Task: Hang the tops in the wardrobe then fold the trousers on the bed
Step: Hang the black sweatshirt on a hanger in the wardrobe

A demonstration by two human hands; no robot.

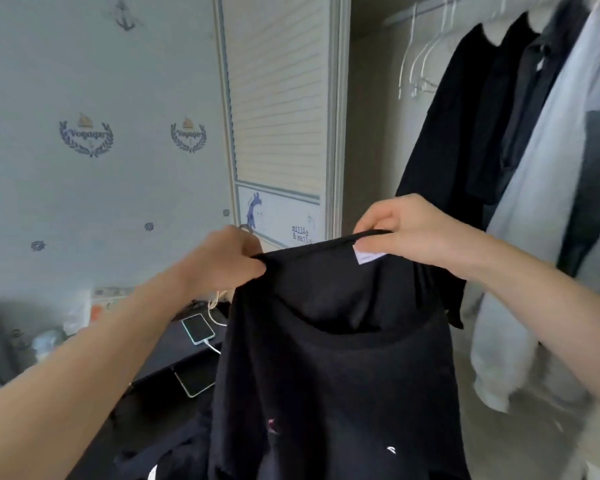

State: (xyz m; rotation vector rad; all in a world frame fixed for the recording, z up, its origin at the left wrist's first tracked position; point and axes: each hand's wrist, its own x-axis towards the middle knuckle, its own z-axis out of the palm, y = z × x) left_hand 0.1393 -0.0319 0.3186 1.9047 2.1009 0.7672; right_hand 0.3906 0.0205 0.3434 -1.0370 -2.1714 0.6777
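Before the open wardrobe [371,140]: black top [329,368] held up, neckline uppermost and stretched across, body hanging straight down | left hand [222,261] grips the left collar edge | right hand [402,230] pinches the collar by the white label [369,256] | wardrobe rail carries dark tops [465,126], a pale shirt [551,174], bare white hangers [420,60].

The wallpaper [84,188] left of the wardrobe door [278,98] bears the word "Voyage" twice, each inside a blue laurel wreath under a small sailboat. On the door's lower panel [284,216], small dark letters read "millie & sail". The white tag [368,256] inside the black top's [326,358] collar is too blurred to read
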